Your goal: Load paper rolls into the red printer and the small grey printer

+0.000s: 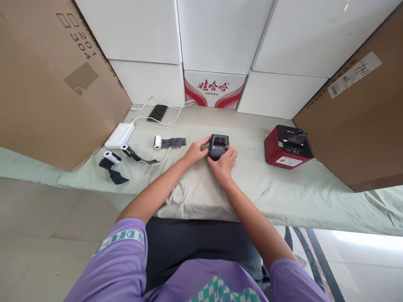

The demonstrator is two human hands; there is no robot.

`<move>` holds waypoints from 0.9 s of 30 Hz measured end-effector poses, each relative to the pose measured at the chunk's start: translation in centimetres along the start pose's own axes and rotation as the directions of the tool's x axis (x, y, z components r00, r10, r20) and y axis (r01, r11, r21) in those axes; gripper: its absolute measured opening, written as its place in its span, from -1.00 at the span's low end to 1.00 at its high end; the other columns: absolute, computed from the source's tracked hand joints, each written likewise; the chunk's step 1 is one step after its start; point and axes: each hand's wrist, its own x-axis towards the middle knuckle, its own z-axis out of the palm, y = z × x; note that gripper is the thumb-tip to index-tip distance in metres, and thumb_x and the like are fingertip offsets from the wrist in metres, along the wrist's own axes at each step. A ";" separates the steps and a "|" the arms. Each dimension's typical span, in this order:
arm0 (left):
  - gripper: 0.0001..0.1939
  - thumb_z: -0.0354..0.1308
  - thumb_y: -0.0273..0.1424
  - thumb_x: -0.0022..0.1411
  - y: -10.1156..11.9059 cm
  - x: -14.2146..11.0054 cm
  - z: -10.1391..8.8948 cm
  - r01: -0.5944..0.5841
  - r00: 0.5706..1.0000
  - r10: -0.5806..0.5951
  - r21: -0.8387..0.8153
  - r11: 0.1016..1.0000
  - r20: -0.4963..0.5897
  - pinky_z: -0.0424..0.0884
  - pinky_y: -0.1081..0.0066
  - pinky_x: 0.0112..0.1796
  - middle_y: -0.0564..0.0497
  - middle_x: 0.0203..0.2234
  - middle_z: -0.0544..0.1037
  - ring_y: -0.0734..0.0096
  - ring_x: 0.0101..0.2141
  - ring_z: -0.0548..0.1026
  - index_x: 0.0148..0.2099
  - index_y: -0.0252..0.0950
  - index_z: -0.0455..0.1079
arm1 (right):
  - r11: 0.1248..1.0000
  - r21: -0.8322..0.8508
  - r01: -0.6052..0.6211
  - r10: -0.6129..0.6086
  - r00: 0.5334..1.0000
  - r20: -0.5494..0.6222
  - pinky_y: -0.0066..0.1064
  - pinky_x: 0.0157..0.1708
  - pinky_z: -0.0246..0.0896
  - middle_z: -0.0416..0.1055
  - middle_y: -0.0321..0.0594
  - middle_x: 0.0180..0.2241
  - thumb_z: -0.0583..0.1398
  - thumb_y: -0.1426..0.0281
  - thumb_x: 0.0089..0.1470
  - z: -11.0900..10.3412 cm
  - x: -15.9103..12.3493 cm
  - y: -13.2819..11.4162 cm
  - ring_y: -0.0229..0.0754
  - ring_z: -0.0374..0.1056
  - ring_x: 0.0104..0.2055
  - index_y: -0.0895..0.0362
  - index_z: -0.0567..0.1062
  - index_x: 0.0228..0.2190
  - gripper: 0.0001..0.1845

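Note:
A small dark grey portable label printer [216, 152] with a dark window on top lies on the cloth-covered table in front of me. My left hand [197, 151] grips its left side, index finger near the far corner and thumb on the near part. Around the near right side is my right hand [223, 164], its thumb at the front left corner and its fingers along the right edge. To the left lies a paper roll [158, 142] with a dark strip unrolled from it. Two more rolls, a nearer one [112, 157] and a farther one [124, 147], trail dark strips too.
A red and black box-shaped device [288, 147] stands on the right. At left are a white power bank [120, 135] with a cable and a black phone [157, 113]. Cardboard boxes [47, 84] [362, 121] flank the table, and stacked white boxes [224, 35] close the back.

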 end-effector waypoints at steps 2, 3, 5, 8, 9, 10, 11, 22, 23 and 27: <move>-0.28 0.10 -0.51 0.20 0.2 0.1 -0.4 0.011 1.000 -0.011 0.101 0.995 0.004 0.26 0.09 0.42 -0.15 0.34 0.46 0.04 0.35 0.43 0.42 -0.37 0.39 | 1.000 -0.007 -0.013 0.013 1.000 0.002 0.15 0.28 0.14 0.21 0.16 0.14 0.43 0.23 -0.16 -0.1 -0.1 -0.1 0.29 0.17 0.27 0.14 0.19 0.13 -0.12; -0.30 0.07 -0.52 0.20 0.3 0.1 -0.6 0.022 1.000 -0.024 0.166 0.986 0.010 0.29 0.07 0.40 -0.14 0.30 0.50 0.03 0.32 0.47 0.40 -0.34 0.42 | 1.000 -0.003 -0.017 0.017 1.000 0.006 0.16 0.29 0.13 0.21 0.16 0.16 0.42 0.24 -0.16 -0.1 -0.1 -0.1 0.30 0.16 0.29 0.13 0.19 0.13 -0.12; -0.31 0.04 -0.55 0.20 0.6 0.1 -1.0 0.035 0.998 -0.046 0.292 0.956 0.031 0.34 0.04 0.37 -0.11 0.22 0.59 0.02 0.24 0.55 0.37 -0.29 0.46 | 0.999 0.024 -0.025 0.025 1.000 0.015 0.19 0.32 0.10 0.21 0.20 0.20 0.41 0.24 -0.17 -0.3 -0.1 -0.1 0.32 0.14 0.33 0.14 0.20 0.15 -0.10; -0.29 -0.01 -0.58 0.22 0.9 0.0 -1.1 0.002 0.995 -0.040 0.397 0.918 0.087 0.23 0.04 0.42 -0.05 0.21 0.60 0.11 0.19 0.59 0.39 -0.22 0.43 | 0.988 0.151 -0.032 0.027 0.999 0.035 0.18 0.40 0.03 0.21 0.25 0.28 0.37 0.21 -0.14 -0.7 0.3 -0.1 0.30 0.11 0.40 0.19 0.18 0.22 -0.06; -0.28 -0.03 -0.58 0.22 1.0 -0.1 -1.0 -0.008 0.995 -0.036 0.413 0.911 0.098 0.17 0.06 0.45 -0.04 0.23 0.57 0.14 0.20 0.58 0.40 -0.21 0.42 | 0.973 0.226 -0.039 0.028 0.998 0.049 0.14 0.42 0.03 0.21 0.25 0.31 0.34 0.20 -0.11 -0.9 0.5 0.0 0.26 0.12 0.42 0.21 0.16 0.26 -0.04; -0.28 -0.04 -0.59 0.23 1.1 -0.1 -0.9 -0.012 0.994 -0.036 0.426 0.905 0.103 0.13 0.06 0.46 -0.04 0.27 0.54 0.15 0.23 0.56 0.41 -0.21 0.41 | 0.950 0.308 -0.054 0.035 0.997 0.068 0.09 0.44 0.04 0.21 0.25 0.33 0.31 0.19 -0.07 -1.0 0.7 0.1 0.21 0.15 0.42 0.23 0.15 0.29 -0.04; -0.28 -0.05 -0.59 0.24 1.2 -0.1 -0.7 -0.010 0.994 -0.038 0.436 0.900 0.103 0.10 0.06 0.47 -0.05 0.29 0.51 0.15 0.26 0.53 0.42 -0.22 0.40 | 0.919 0.386 -0.080 0.048 0.995 0.091 0.04 0.45 0.06 0.21 0.24 0.36 0.27 0.18 -0.02 -1.0 0.9 0.3 0.16 0.17 0.43 0.24 0.13 0.32 -0.05; -0.10 -0.10 -0.71 0.05 1.1 0.0 -1.0 0.022 0.981 -0.118 0.524 0.851 0.151 -0.02 -0.09 0.48 0.03 0.38 0.40 0.18 0.48 0.19 0.41 -0.16 0.40 | 0.751 0.603 -0.268 0.200 0.963 0.179 -0.10 0.52 0.02 0.24 -0.02 0.45 0.05 0.37 0.08 -0.9 2.8 2.2 -0.07 0.16 0.51 0.21 0.32 0.33 -0.23; -0.10 -0.10 -0.71 0.05 1.2 0.0 -1.1 0.023 0.981 -0.122 0.533 0.846 0.151 -0.02 -0.10 0.48 0.03 0.38 0.41 0.19 0.49 0.18 0.41 -0.15 0.41 | 0.751 0.603 -0.270 0.197 0.963 0.185 -0.10 0.52 0.03 0.25 -0.02 0.45 0.05 0.37 0.08 -1.0 2.9 2.2 -0.07 0.17 0.51 0.21 0.33 0.33 -0.23; -0.11 -0.10 -0.71 0.05 1.6 0.2 -1.3 0.024 0.980 -0.128 0.555 0.831 0.150 -0.07 -0.11 0.49 0.04 0.36 0.44 0.21 0.49 0.19 0.38 -0.15 0.44 | 0.733 0.617 -0.288 0.206 0.957 0.202 -0.12 0.52 0.04 0.27 0.03 0.44 0.08 0.40 0.06 -1.2 3.4 2.4 -0.04 0.20 0.49 0.26 0.33 0.33 -0.22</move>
